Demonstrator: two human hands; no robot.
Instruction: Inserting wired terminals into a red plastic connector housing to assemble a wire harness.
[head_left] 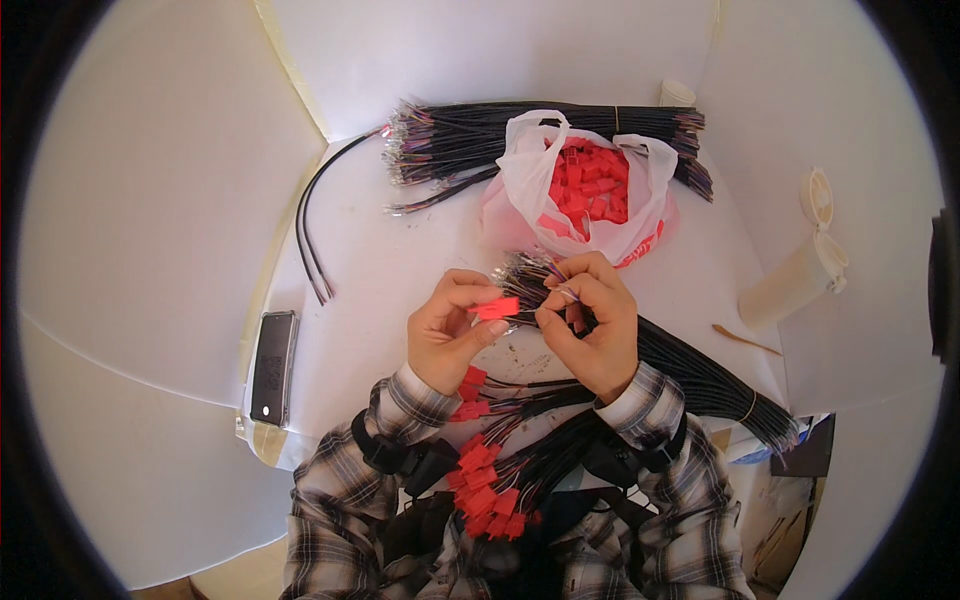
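- Red plastic connector housing (497,308): pinched between thumb and forefinger of the left hand (447,335), fingers closed on it, held above the near middle of the white counter (380,260).
- Right hand (592,325): fingers curled shut around the tinned ends of a black wire bundle (700,380), with one wire end (562,293) singled out at the fingertips, just beside the housing. Whether it is already seated in the housing cannot be told.
- Done so far, by judgement: a cluster of finished leads with red housings (485,490) lies nearest the person, at the lap edge of the counter, roughly a dozen or more.
- Left, by judgement: most of the bundle in the right hand shows bare ends; a second, larger bound wire bundle (540,135) lies untouched at the far side.
- Supply: a white plastic bag (590,190) of loose red housings, well filled, sits far middle, touching the far bundle.
- Assessment: work is at an early stage.
- Also present: dark phone (273,365) at near left, two loose black wires (310,220) at left, cream cylindrical container (800,275) at right.
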